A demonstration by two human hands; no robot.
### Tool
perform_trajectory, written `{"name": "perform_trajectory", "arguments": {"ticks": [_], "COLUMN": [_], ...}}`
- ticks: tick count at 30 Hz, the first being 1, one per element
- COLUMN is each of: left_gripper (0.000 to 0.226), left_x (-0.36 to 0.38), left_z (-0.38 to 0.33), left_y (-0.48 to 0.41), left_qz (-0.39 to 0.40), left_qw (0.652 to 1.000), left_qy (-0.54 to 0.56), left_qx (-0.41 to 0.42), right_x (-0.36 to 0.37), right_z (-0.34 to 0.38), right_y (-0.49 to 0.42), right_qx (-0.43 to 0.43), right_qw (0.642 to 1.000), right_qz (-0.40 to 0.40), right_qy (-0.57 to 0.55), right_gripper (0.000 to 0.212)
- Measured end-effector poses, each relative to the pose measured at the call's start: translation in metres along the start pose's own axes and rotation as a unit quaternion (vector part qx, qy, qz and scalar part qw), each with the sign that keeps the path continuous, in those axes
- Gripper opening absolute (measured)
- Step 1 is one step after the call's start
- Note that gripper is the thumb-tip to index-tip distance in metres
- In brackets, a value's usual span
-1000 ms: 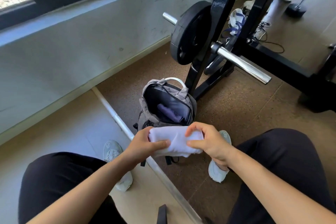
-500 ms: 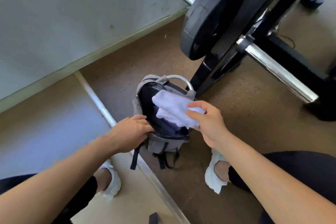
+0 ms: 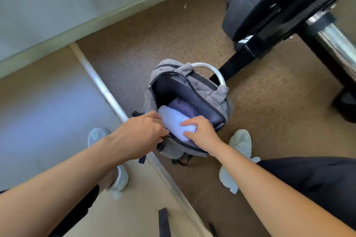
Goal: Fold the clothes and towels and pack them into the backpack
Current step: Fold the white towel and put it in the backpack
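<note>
A grey backpack point(image 3: 213, 90) stands open on the brown floor between my feet, its white top handle toward the rack. A folded white cloth point(image 3: 174, 119) lies inside its mouth, on top of a purple folded garment point(image 3: 182, 107). My right hand point(image 3: 201, 133) presses on the near end of the white cloth, thumb and fingers closed over it. My left hand point(image 3: 141, 134) grips the near-left rim of the backpack's opening, holding it apart.
A black weight rack leg point(image 3: 248, 54) with a weight plate point(image 3: 252, 4) and a chrome bar point(image 3: 337, 44) stands just behind the backpack. A metal floor strip point(image 3: 100, 84) runs diagonally on the left. My white shoes point(image 3: 239, 144) flank the bag. Wall at the far left.
The white cloth went from both hands in front of me into the backpack. My left hand moved to the bag's rim; my right hand pushed the cloth down. My head leaned closer.
</note>
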State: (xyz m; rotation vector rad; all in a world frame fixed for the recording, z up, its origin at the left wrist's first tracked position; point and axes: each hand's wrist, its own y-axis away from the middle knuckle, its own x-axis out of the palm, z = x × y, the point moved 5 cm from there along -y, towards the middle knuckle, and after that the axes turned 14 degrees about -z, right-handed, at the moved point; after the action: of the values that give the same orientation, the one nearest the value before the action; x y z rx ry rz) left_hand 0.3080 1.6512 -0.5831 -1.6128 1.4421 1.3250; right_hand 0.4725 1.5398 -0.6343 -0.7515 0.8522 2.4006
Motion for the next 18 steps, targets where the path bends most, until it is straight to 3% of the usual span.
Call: {"name": "perform_trajectory", "arguments": {"ticks": [4, 10, 15, 18], "left_gripper": [0.025, 0.021, 0.034, 0.050], "left_x": [-0.002, -0.011, -0.016, -0.016], "left_z": [0.004, -0.001, -0.006, -0.008], "left_y": [0.001, 0.000, -0.003, -0.003], "left_qz": [-0.007, -0.050, -0.053, -0.052], "left_qw": [1.000, 0.999, 0.999, 0.999], "left_qy": [0.006, 0.020, 0.006, -0.014], "left_qx": [-0.016, -0.001, -0.002, -0.001], "right_x": [0.016, 0.029, 0.006, -0.017], "right_z": [-0.024, -0.038, -0.020, -0.005], "right_y": [-0.016, -0.026, -0.005, 0.006], "right_qx": [0.001, 0.035, 0.000, -0.076], "right_qw": [0.995, 0.962, 0.971, 0.966], "right_qz": [0.036, 0.153, 0.142, 0.109], "right_qy": [0.091, 0.224, 0.191, 0.222], "right_gripper": [0.038, 0.048, 0.045, 0.052]}}
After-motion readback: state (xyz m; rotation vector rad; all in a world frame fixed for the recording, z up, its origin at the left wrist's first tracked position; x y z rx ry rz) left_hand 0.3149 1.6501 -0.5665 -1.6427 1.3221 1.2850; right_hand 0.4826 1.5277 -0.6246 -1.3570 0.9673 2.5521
